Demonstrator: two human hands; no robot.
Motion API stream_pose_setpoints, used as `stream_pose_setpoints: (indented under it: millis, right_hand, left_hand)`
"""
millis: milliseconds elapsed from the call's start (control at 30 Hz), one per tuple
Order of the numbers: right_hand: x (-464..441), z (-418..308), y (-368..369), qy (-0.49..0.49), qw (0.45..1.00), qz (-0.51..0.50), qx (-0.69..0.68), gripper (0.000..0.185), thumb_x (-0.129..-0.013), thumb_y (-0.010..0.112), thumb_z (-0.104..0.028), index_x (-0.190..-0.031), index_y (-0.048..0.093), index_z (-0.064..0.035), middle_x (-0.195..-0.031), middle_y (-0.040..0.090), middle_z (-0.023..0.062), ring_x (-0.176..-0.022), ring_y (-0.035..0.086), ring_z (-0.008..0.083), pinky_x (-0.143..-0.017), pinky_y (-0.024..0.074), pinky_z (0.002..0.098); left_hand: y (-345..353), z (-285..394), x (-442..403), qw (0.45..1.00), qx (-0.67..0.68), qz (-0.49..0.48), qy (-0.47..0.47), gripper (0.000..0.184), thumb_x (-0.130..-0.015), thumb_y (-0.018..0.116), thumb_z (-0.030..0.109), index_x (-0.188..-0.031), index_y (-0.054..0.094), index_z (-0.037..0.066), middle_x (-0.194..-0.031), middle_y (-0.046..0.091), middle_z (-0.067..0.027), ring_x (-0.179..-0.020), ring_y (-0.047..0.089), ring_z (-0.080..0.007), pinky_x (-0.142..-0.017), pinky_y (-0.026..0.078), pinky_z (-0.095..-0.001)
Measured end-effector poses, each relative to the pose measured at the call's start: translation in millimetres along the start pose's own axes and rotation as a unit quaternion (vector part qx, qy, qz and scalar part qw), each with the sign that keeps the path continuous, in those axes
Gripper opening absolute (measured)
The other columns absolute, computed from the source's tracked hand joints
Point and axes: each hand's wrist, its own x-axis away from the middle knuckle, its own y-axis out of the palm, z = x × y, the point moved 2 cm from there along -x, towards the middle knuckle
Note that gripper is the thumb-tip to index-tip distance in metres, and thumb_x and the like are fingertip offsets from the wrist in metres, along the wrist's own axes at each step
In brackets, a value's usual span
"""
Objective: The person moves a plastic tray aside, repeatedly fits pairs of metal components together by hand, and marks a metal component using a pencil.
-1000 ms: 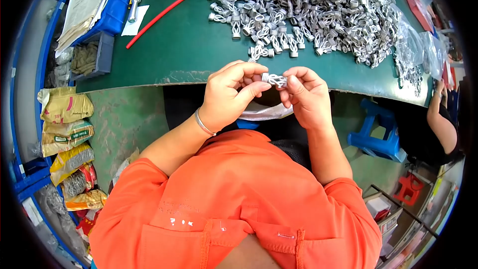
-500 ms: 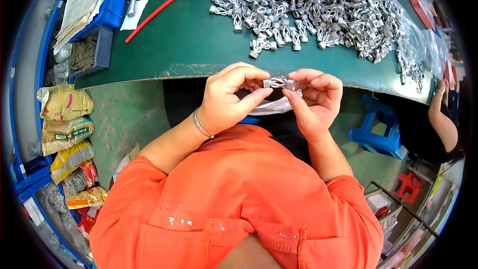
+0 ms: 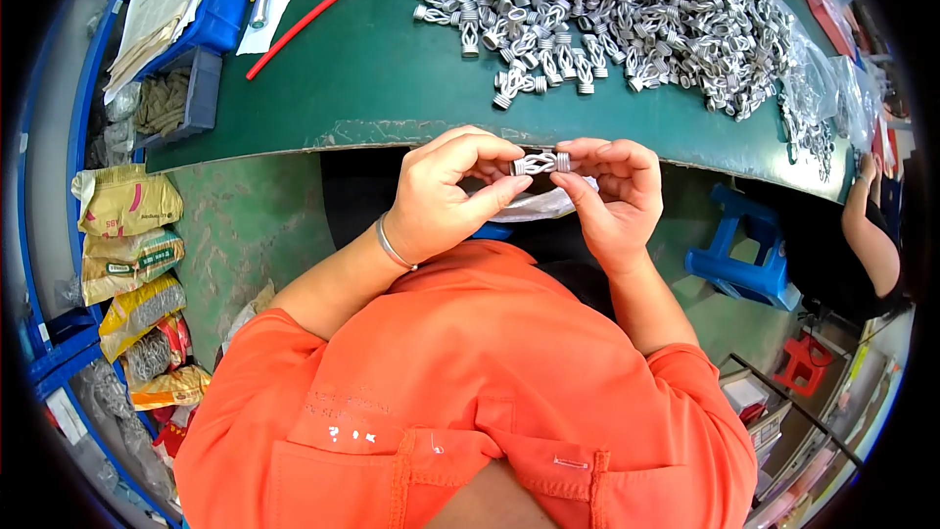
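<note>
A small grey metal piece (image 3: 537, 165) with coiled ends and a twisted middle lies level between my two hands, just off the table's near edge. My left hand (image 3: 452, 184) pinches its left end between thumb and fingers. On the other end, the thumb and fingers of my right hand (image 3: 615, 198) are closed. Beyond my hands, a large heap of similar metal pieces (image 3: 627, 15) covers the back and right of the green table (image 3: 323, 98).
A red pencil (image 3: 308, 26) lies at the table's left, near a blue tray (image 3: 220, 15) and a grey bin (image 3: 204, 93). Clear plastic bags (image 3: 808, 69) lie at the right. Beside the table are a blue stool (image 3: 739, 260) and another person's arm (image 3: 867, 240).
Since a second ago, my right hand has shifted to the piece's outer end and the piece shows more fully. Compared with half a second ago, both hands have moved slightly left.
</note>
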Motion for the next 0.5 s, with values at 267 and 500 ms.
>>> stream_pose_setpoints:
  millis: [267,500]
  right_hand:
    - [-10,-3,-3,-0.043,0.976,-0.048,0.210,0.023,-0.075,0.070,0.005,-0.093,0.056,0.0000,-0.095,0.066,0.0128,-0.076,0.061,0.0148,-0.063,0.0491,0.0249]
    - [-53,1,10,-0.143,0.904,-0.055,0.399,0.024,-0.074,0.066,0.001,-0.098,0.062,-0.0033,-0.088,0.057,0.0111,-0.079,0.053,0.0299,-0.070,0.0442,0.0374]
  left_hand:
    - [-5,-4,1,0.995,-0.091,-0.019,-0.022,0.025,-0.072,0.073,-0.003,-0.095,0.065,-0.003,-0.078,0.060,-0.0068,-0.061,0.057,-0.0084,-0.055,0.046,-0.0212]
    - [-6,3,-8,0.985,-0.170,-0.002,0.026,0.020,-0.073,0.072,-0.002,-0.093,0.065,-0.001,-0.080,0.059,-0.0065,-0.062,0.056,-0.0114,-0.056,0.046,-0.0228]
